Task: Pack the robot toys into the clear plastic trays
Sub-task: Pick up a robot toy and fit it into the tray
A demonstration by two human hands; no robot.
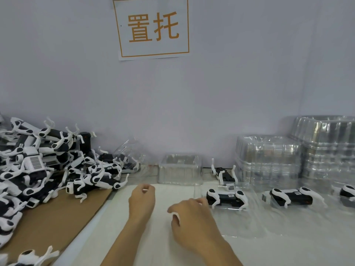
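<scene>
A big pile of black-and-white robot dog toys [38,166] lies at the left, partly on brown cardboard [57,219]. Three toys lie in clear trays along the right: one [226,197] just beyond my right hand, a second [290,197], and a third [347,194] cut off by the frame edge. Another toy [223,172] lies legs-up near the wall. My right hand [192,214] hovers with spread fingers, its fingertips at the left end of the nearest packed toy. My left hand [142,200] is over the white table with loosely curled fingers, holding nothing.
A single clear tray [180,169] stands by the wall ahead. Another clear tray [130,150] leans against the toy pile. Two tall stacks of clear trays [269,162] [330,150] fill the back right. A paper sign [153,27] hangs on the wall.
</scene>
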